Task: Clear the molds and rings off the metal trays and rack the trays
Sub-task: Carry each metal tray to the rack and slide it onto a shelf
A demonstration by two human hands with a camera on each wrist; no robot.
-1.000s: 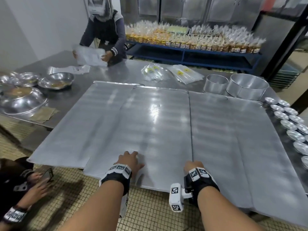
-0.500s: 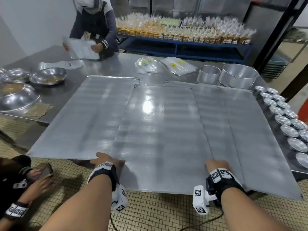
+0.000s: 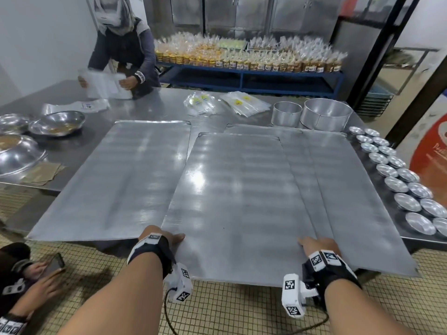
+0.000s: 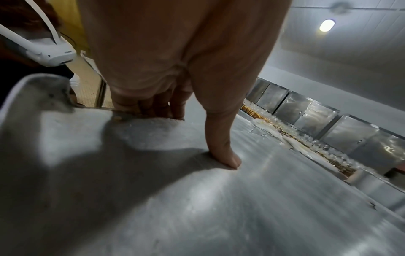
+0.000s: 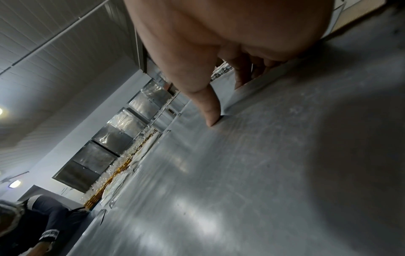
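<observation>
I am seeing even overhead room light in the head view. Glare is striping the top tray [image 3: 232, 189] in bright bands, and wide-angle distortion is bending the frame edges. In the left wrist view a ceiling lamp [image 4: 327, 25] is glowing, the left hand [image 4: 175, 57] is casting a broad shadow, and the foreground is blurring. The right wrist view is smearing with motion around the right hand [image 5: 230, 43].

The metal tray [image 5: 252, 173] is gripped at its edge by the right hand [image 5: 219, 43], thumb [image 5: 208, 107] pressed on top, fingers [image 5: 243, 72] curled beneath.
</observation>
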